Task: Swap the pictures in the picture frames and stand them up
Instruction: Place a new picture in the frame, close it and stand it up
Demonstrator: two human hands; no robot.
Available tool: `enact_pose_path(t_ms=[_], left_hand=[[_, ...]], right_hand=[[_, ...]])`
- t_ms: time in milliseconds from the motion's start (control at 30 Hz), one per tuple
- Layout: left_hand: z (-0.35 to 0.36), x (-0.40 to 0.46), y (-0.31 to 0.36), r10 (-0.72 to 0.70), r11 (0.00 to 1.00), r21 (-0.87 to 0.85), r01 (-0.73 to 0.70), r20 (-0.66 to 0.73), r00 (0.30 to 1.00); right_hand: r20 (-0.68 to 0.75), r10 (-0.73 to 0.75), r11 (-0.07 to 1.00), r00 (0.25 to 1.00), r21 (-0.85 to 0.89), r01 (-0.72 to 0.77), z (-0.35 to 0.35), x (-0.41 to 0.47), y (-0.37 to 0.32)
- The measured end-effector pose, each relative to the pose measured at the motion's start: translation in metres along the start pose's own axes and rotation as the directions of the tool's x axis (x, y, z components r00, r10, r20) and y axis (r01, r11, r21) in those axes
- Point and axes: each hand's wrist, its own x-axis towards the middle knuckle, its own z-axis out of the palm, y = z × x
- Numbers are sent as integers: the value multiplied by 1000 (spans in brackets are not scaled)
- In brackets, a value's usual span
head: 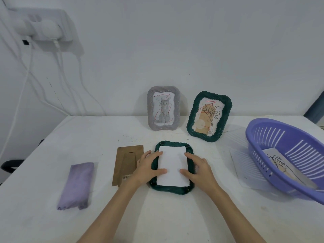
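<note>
The brown cardboard backing board (128, 163) lies left on the white desk (105, 137). Your left hand (147, 168) and right hand (199, 168) press spread fingers flat on the white paper sheet (172, 167), gripping nothing. It's flimsy, so pinch its edges inside the face-down dark green woven frame (172, 189).

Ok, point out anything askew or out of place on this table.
The standing green frame tilts to the right, while the grey frame beside it stands straight. The brown backing board lies off its frame, and a loose picture sits in the purple basket.
</note>
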Motion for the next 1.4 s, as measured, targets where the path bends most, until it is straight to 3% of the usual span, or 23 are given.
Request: enact_pose_path(t_ms=[67, 200, 400, 567, 800, 1000, 1233, 1400], left_hand=[[1, 0, 3, -11, 999, -33, 9, -42, 999], [0, -1, 9, 102, 984, -127, -126, -184, 978], [0, 2, 12, 103, 956, -250, -154, -208, 973], [-1, 3, 13, 79, 969, -220, -114, -164, 983], [-4, 7, 10, 75, 997, 10, -75, -51, 996], [-8, 8, 17, 78, 992, -95, -85, -73, 994], [-17, 13, 22, 45, 942, -332, -56, -40, 998], [-21, 19, 17, 11, 954, -301, -6, 15, 1000]], right_hand=[[16, 43, 998, 999, 37, -44, 0, 1, -2], [25, 73, 994, 997, 77, -75, 0, 0, -1], [-56, 66, 995, 996, 74, -62, -5, 9, -2], [-146, 34, 998, 989, 56, -26, -3, 18, 2], [-164, -74, 989, 984, -137, 52, 5, 12, 2], [-252, 49, 999, 967, 34, -42, 0, 14, -6], [-166, 139, 976, 976, 192, -106, -9, 24, -8], [-121, 131, 979, 984, 173, -109, -6, 23, -4]])
